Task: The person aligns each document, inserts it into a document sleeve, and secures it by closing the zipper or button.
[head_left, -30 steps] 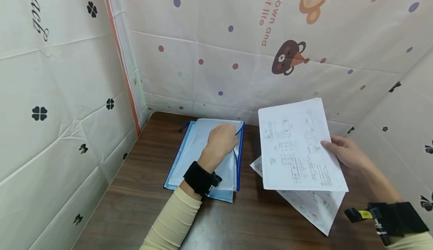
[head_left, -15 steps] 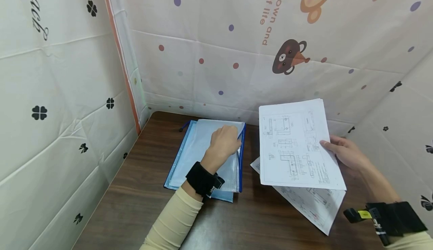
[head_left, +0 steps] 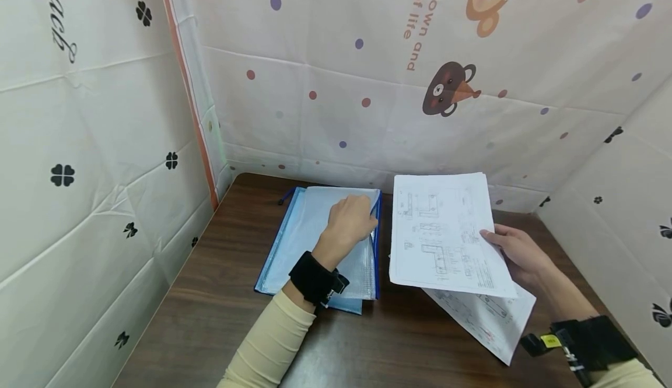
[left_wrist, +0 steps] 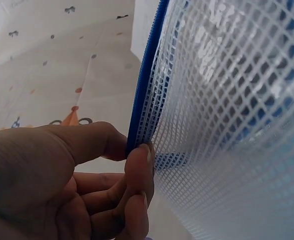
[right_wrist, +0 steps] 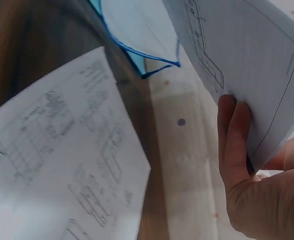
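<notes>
while the left hand (head_left: 349, 222) pinches the blue zipper edge of the mesh pouch (head_left: 310, 236) at 9 o'clock on the table (head_left: 210, 312), lifting its mouth, the right hand (head_left: 517, 254), fingers curled, grips the drawing sheets (head_left: 441, 236) at 3 o'clock; sliding them in likely comes next, needing a wider opening.

A makeshift recording booth; cartoon-printed cloth sheets (head_left: 367, 67) curtain three sides of a small dark wooden table (head_left: 220, 312).

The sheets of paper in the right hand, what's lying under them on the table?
Under the held sheets in the right hand, another printed drawing sheet lies on the brown table. Only its lower part shows; the rest is covered.
</notes>
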